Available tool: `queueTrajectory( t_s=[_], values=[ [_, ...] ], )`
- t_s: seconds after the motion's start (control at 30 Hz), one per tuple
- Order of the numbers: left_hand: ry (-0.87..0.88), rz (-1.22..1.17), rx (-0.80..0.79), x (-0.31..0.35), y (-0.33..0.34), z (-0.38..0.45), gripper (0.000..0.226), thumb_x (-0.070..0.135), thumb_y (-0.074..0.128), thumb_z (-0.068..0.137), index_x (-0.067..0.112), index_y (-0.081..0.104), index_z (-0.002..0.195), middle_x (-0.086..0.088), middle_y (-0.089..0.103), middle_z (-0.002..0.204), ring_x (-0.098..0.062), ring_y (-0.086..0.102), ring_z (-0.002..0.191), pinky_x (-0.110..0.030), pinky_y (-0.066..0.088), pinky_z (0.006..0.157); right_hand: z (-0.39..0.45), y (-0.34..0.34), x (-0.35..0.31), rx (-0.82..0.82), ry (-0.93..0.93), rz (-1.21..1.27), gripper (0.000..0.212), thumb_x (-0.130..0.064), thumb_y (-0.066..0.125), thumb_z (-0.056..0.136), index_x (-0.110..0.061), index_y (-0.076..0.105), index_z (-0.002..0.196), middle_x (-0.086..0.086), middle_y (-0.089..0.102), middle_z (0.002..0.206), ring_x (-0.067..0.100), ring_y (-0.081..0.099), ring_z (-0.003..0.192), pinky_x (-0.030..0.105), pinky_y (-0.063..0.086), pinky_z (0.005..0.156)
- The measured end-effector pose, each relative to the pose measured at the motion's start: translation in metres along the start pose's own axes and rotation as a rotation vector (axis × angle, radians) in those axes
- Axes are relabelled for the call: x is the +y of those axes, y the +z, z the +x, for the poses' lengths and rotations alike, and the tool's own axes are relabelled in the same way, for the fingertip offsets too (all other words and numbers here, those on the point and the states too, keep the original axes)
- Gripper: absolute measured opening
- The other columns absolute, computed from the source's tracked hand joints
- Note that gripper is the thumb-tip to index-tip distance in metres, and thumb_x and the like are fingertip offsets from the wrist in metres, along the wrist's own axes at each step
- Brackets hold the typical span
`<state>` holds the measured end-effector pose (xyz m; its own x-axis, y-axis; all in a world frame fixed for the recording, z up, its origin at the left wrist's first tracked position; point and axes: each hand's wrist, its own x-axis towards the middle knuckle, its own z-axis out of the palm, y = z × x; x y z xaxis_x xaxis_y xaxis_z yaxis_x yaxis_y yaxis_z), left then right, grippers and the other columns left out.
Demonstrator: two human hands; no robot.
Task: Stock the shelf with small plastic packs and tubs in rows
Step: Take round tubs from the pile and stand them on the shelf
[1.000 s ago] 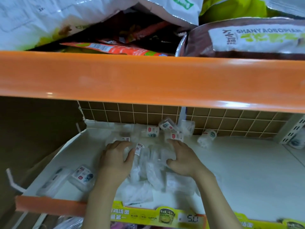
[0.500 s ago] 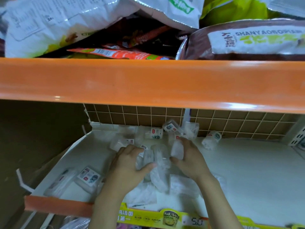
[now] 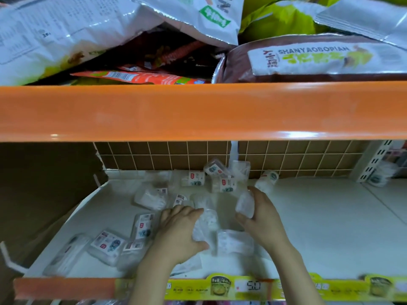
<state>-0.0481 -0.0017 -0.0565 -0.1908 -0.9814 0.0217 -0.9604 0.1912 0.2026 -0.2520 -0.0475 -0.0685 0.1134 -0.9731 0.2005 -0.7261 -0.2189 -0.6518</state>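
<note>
Plastic packs [image 3: 152,198] and tubs [image 3: 223,183], clear with small red-and-white labels: scattered unsorted over the white shelf [image 3: 330,216], most toward its back left. Landmark: left hand [image 3: 178,230].
- Left hand: fingers curled round a clear pack [image 3: 206,225] at mid-shelf.
- Right hand [image 3: 261,216], just right of it: grips a clear tub [image 3: 245,204], raised.
- Flat packs [image 3: 105,244]: left of it, near the front edge.
- Lone tub [image 3: 266,180]: beyond and right, on its side.
- Back wall [image 3: 165,155]: brown tile, pale grout.
- Price strip [image 3: 253,286], below it: yellow, tag reads "5.0".
- Orange rail [image 3: 198,111], above; upper shelf bags, one [image 3: 319,58] printed "SHANYAOBOPIAN".
</note>
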Motion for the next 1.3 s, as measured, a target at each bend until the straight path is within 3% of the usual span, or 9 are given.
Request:
queueTrajectory(
  t_s=[0.2, 0.3, 0.6, 0.77, 0.87, 0.93, 1.03, 1.17, 1.3],
  values=[
    [0.002, -0.276, 0.151, -0.002, -0.007, 0.004, 0.079, 0.044, 0.068, 0.08, 0.03, 0.028, 0.145, 0.006, 0.033, 0.137, -0.014, 0.037, 0.127, -0.019, 0.027, 0.102, -0.007, -0.004, 0.009, 0.055, 0.037, 0.024, 0.075, -0.022, 0.071, 0.08, -0.012, 0.031, 0.143, 0.006, 0.041, 0.143, 0.024, 0.038, 0.129, 0.019, 0.028, 0.091],
    [0.016, -0.351, 0.221, 0.002, -0.01, 0.007, 0.08, 0.04, 0.07, 0.078, 0.033, 0.027, 0.145, 0.008, 0.031, 0.138, -0.014, 0.039, 0.125, -0.025, 0.034, 0.102, -0.008, -0.007, 0.015, 0.087, 0.036, 0.036, 0.075, -0.021, 0.071, 0.08, -0.011, 0.032, 0.143, 0.008, 0.042, 0.142, 0.025, 0.039, 0.129, 0.016, 0.026, 0.09],
    [0.044, -0.468, 0.274, 0.057, 0.0, 0.031, 0.077, 0.027, 0.074, 0.077, 0.024, 0.029, 0.14, 0.006, 0.04, 0.139, -0.011, 0.036, 0.127, -0.013, 0.025, 0.091, -0.011, -0.041, 0.052, 0.131, 0.042, 0.04, 0.072, -0.017, 0.073, 0.077, -0.009, 0.038, 0.138, 0.01, 0.045, 0.138, 0.027, 0.044, 0.124, 0.017, 0.028, 0.088],
    [0.043, -0.429, 0.321, 0.11, 0.013, 0.052, 0.065, 0.033, 0.071, 0.073, 0.021, 0.044, 0.131, 0.008, 0.044, 0.122, -0.012, 0.039, 0.118, -0.013, 0.024, 0.088, -0.01, -0.078, 0.093, 0.151, 0.024, 0.036, 0.074, -0.016, 0.074, 0.077, -0.007, 0.036, 0.139, 0.01, 0.044, 0.139, 0.027, 0.042, 0.126, 0.012, 0.024, 0.088],
    [0.073, -0.367, 0.379, 0.15, 0.022, 0.065, 0.068, 0.05, 0.055, 0.062, 0.022, 0.055, 0.124, 0.003, 0.055, 0.116, -0.011, 0.042, 0.105, -0.014, 0.024, 0.082, -0.011, -0.105, 0.124, 0.145, 0.016, 0.048, 0.074, -0.016, 0.075, 0.076, -0.008, 0.037, 0.139, 0.009, 0.045, 0.138, 0.027, 0.042, 0.126, 0.015, 0.025, 0.089],
    [0.05, -0.436, 0.357, 0.18, 0.025, 0.068, 0.072, 0.05, 0.055, 0.065, 0.028, 0.047, 0.133, 0.007, 0.048, 0.12, -0.006, 0.041, 0.105, -0.011, 0.025, 0.082, -0.012, -0.122, 0.143, 0.147, 0.005, 0.071, 0.073, -0.018, 0.074, 0.076, -0.011, 0.037, 0.139, 0.006, 0.046, 0.137, 0.025, 0.043, 0.125, 0.017, 0.028, 0.089],
    [0.045, -0.55, 0.327, 0.218, 0.034, 0.071, 0.074, 0.031, 0.066, 0.078, 0.034, 0.031, 0.143, 0.01, 0.036, 0.121, 0.003, 0.039, 0.099, -0.002, 0.026, 0.079, -0.017, -0.144, 0.168, 0.134, -0.003, 0.107, 0.072, -0.021, 0.071, 0.076, -0.013, 0.036, 0.138, 0.005, 0.048, 0.132, 0.023, 0.045, 0.121, 0.021, 0.032, 0.085],
    [0.004, -0.617, 0.319, 0.25, 0.044, 0.07, 0.085, 0.037, 0.062, 0.072, 0.036, 0.021, 0.147, 0.012, 0.037, 0.123, -0.003, 0.043, 0.108, -0.015, 0.034, 0.089, -0.025, -0.16, 0.19, 0.125, -0.004, 0.16, 0.076, -0.03, 0.062, 0.063, -0.017, 0.037, 0.134, 0.002, 0.05, 0.122, 0.02, 0.048, 0.112, 0.024, 0.035, 0.083],
    [-0.094, -0.637, 0.342, 0.261, 0.047, 0.068, 0.079, 0.032, 0.069, 0.073, 0.032, 0.03, 0.142, 0.011, 0.046, 0.128, -0.009, 0.049, 0.112, -0.023, 0.042, 0.091, -0.028, -0.165, 0.206, 0.09, -0.009, 0.21, 0.069, -0.02, 0.071, 0.069, -0.03, 0.031, 0.124, 0.002, 0.054, 0.116, 0.019, 0.055, 0.099, 0.024, 0.039, 0.075]
  ],
)
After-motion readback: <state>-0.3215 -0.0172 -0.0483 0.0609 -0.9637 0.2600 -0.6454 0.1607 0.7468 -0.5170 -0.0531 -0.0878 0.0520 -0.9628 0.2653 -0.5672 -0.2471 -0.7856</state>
